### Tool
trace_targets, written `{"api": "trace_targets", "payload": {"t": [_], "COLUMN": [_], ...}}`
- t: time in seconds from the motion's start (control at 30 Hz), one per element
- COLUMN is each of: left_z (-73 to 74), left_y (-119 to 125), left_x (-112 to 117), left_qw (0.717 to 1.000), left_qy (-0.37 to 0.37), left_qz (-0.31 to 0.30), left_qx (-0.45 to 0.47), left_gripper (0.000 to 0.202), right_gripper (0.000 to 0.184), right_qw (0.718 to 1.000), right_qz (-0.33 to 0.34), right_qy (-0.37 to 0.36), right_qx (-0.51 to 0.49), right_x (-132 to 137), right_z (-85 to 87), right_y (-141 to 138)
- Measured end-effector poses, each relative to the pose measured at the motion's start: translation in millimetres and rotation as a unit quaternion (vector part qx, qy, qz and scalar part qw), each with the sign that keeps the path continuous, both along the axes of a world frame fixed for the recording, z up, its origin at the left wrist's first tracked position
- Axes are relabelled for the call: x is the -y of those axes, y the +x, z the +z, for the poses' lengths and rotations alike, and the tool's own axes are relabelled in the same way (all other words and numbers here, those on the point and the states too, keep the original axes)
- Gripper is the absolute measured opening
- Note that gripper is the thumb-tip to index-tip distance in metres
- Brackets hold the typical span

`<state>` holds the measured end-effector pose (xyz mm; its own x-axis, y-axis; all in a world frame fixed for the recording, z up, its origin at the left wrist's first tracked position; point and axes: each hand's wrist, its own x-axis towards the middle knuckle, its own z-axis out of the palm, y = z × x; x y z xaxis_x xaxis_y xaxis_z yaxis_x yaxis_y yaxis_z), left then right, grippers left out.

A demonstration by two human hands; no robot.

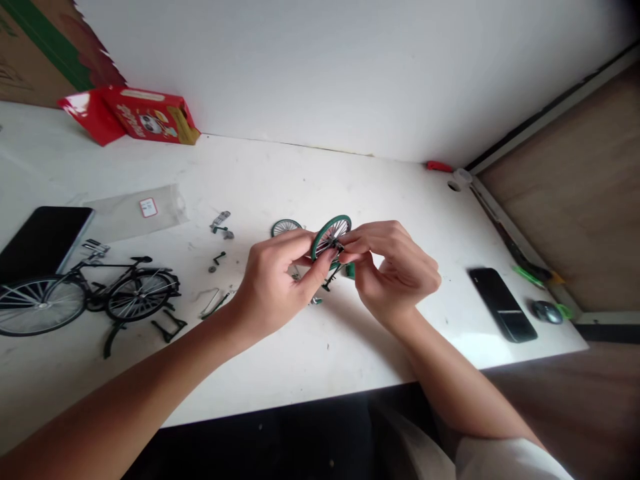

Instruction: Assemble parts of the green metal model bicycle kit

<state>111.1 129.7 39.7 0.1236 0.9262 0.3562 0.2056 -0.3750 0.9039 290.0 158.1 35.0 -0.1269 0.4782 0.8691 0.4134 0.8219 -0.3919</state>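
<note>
From where I stand, the person has both hands raised over the table (300, 373), with a green wheel (331, 235) held up between them. The left hand (280, 273) is clasped around it, thumb reaching toward the hub. The right hand (397, 267) pinches a small dark piece (339, 247) at the hub; whether that piece is already fixed to the wheel, I can't tell. The wheel itself looks finished, tyre and spokes together.

Just under the grip, partly hidden by the fingers, lie some green parts (350, 269). A second wheel (287, 227) lies just behind the left hand, spoked and whole, attached to nothing that I can make out.

Further out to the left of the grip are more loose bits: a grey piece (221, 219), a crank (219, 258) with a little disc (212, 269) beside it, and thin rods (214, 304) near the left forearm. Beyond those is a black bike (97, 290), which looks put together, with a black stand (169, 327) lying loose near its rear wheel.

So I'd judge the green set to be at an early stage: the wheels are made up, while most of the small parts around the grip remain unjoined.
</note>
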Motion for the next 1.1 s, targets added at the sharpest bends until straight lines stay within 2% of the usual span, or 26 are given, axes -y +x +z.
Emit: {"api": "trace_targets", "payload": {"t": [0.17, 0.33, 0.73, 0.8, 0.9, 0.97, 1.1], "left_z": [-1.3, -4.3, -6.3, -7.3, -9.6, -11.0, -12.8], "left_y": [-1.2, -2.1, -1.3, -1.1, -0.5, -0.2, -0.6], "left_x": [0.4, 1.0, 2.7, 1.9, -1.2, -3.8, -7.9], "left_qw": [0.994, 0.99, 0.991, 0.985, 0.965, 0.961, 0.985], "left_qy": [0.077, 0.101, 0.107, 0.139, 0.235, 0.258, 0.168], "left_qz": [0.046, 0.05, 0.045, 0.049, 0.066, 0.063, -0.001], "left_qx": [-0.061, -0.079, -0.071, -0.088, -0.097, -0.083, -0.039], "left_gripper": [0.015, 0.018, 0.022, 0.021, 0.018, 0.013, 0.013], "right_gripper": [0.016, 0.012, 0.017, 0.017, 0.015, 0.013, 0.011], "right_qw": [0.995, 0.98, 0.974, 0.971, 0.968, 0.967, 0.972], "right_qz": [0.017, 0.056, 0.075, 0.078, 0.104, 0.121, 0.108], "right_qy": [-0.091, -0.172, -0.185, -0.196, -0.195, -0.187, -0.174], "right_qx": [-0.047, -0.081, -0.107, -0.111, -0.118, -0.122, -0.117], "right_x": [6.1, 8.3, 7.7, 7.6, 6.2, 4.1, -1.6], "right_z": [-5.4, -12.4, -13.8, -13.4, -11.8, -10.1, -8.3], "right_y": [-2.6, -3.1, -6.1, -5.9, -5.2, -4.1, -0.1]}}
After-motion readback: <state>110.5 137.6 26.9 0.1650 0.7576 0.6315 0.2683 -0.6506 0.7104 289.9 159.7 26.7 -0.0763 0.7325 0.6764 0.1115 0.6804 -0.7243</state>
